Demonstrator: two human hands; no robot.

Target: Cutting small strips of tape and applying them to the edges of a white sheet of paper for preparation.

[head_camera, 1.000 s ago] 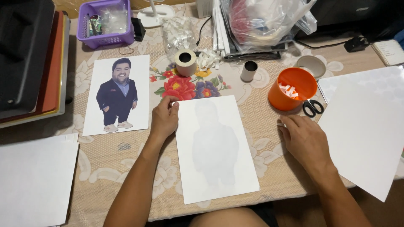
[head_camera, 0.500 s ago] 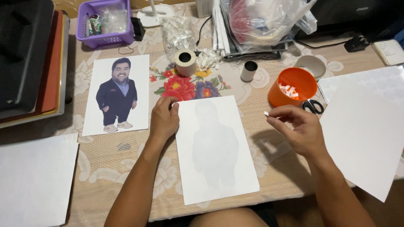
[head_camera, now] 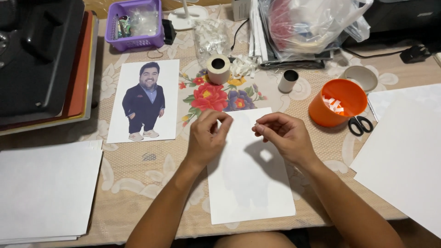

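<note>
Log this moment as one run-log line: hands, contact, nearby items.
left hand: raised, fingers pinched | right hand: raised, fingers pinched, content unclear | below: face-down white sheet | nearby: orange cup, scissors, tape roll

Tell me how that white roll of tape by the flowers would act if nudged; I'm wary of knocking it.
The tape roll looks small and hollow, so probably light. It stands on its flat end, so a nudge would likely slide it; tipped onto its side, it may roll.
</note>
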